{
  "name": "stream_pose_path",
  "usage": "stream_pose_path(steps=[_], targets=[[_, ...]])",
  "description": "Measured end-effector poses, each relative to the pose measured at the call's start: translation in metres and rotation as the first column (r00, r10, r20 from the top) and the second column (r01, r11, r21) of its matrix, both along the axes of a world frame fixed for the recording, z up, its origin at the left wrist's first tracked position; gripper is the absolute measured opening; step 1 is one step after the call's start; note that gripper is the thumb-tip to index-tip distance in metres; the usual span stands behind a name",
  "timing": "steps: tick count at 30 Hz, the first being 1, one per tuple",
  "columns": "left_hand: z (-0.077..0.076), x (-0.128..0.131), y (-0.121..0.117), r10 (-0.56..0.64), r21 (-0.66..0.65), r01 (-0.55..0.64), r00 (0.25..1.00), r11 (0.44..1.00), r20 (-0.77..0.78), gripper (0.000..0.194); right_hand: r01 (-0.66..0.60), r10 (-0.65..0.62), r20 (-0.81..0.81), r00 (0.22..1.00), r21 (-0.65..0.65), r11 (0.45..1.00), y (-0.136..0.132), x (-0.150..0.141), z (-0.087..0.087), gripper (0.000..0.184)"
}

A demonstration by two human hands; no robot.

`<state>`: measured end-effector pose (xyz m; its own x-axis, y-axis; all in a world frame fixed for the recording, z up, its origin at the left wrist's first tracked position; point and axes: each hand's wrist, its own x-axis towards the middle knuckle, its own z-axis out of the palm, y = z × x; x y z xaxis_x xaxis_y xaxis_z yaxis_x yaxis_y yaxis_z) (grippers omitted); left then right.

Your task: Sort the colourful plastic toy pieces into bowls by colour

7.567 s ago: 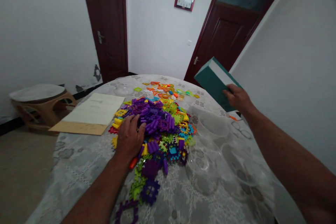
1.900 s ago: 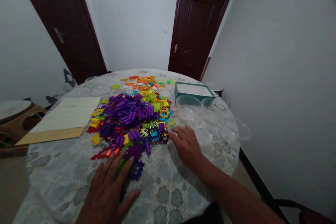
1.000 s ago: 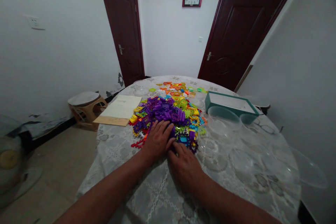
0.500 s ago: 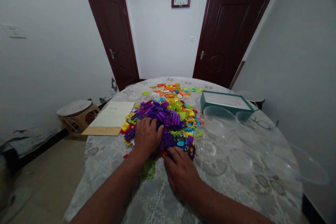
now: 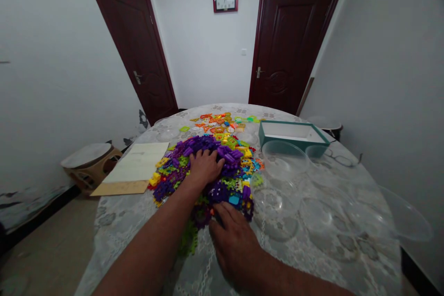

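A heap of plastic building pieces (image 5: 231, 159), mostly purple with green, yellow, blue and red ones mixed in, lies in the middle of the table. My left hand (image 5: 205, 166) reaches over the heap with fingers spread on its purple top. At the near edge, my right hand (image 5: 234, 231) rests low with its fingers stretched against the front pieces; a small orange piece (image 5: 212, 212) shows by its fingertips. Some green pieces (image 5: 189, 239) lie beside my left forearm, partly hidden by it. What lies beneath my palms is hidden.
Orange and other small pieces (image 5: 217, 122) are scattered behind the heap. A teal-edged box (image 5: 294, 144) stands at the back right, with clear plastic bowls (image 5: 284, 159) and glasses (image 5: 343, 161) near it. A pale notebook (image 5: 137, 162) lies left on the lace tablecloth (image 5: 114, 236).
My left hand has moved forward and slightly right over the purple pieces. More mixed pieces show at the heap's left and near side. The view has shifted a little to the right.
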<state>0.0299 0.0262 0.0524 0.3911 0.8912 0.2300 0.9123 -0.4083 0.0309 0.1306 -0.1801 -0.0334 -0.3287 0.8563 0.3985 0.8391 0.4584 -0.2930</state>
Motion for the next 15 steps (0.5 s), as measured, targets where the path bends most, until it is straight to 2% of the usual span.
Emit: stream_pose_path(steps=[4, 8, 12, 15], targets=[[0.008, 0.014, 0.007, 0.033, -0.013, -0.033, 0.999, 0.999, 0.014, 0.059, -0.020, 0.020, -0.006, 1.000, -0.039, 0.999, 0.000, 0.001, 0.003, 0.054], [0.009, 0.009, 0.002, -0.003, 0.010, 0.003, 1.000, 1.000, 0.026, 0.053, -0.023, 0.022, -0.018, 1.000, -0.041, 0.999, -0.001, 0.004, 0.005, 0.052], [0.005, -0.023, -0.018, -0.124, 0.054, 0.121, 0.990, 0.991, 0.060, 0.043, -0.023, 0.023, -0.039, 0.999, 0.003, 1.000, -0.001, 0.009, 0.007, 0.046], [-0.001, -0.060, -0.048, -0.227, 0.155, 0.206, 0.965, 0.966, 0.132, 0.039, -0.042, 0.045, -0.060, 0.997, 0.043, 0.998, -0.002, 0.012, 0.013, 0.040]])
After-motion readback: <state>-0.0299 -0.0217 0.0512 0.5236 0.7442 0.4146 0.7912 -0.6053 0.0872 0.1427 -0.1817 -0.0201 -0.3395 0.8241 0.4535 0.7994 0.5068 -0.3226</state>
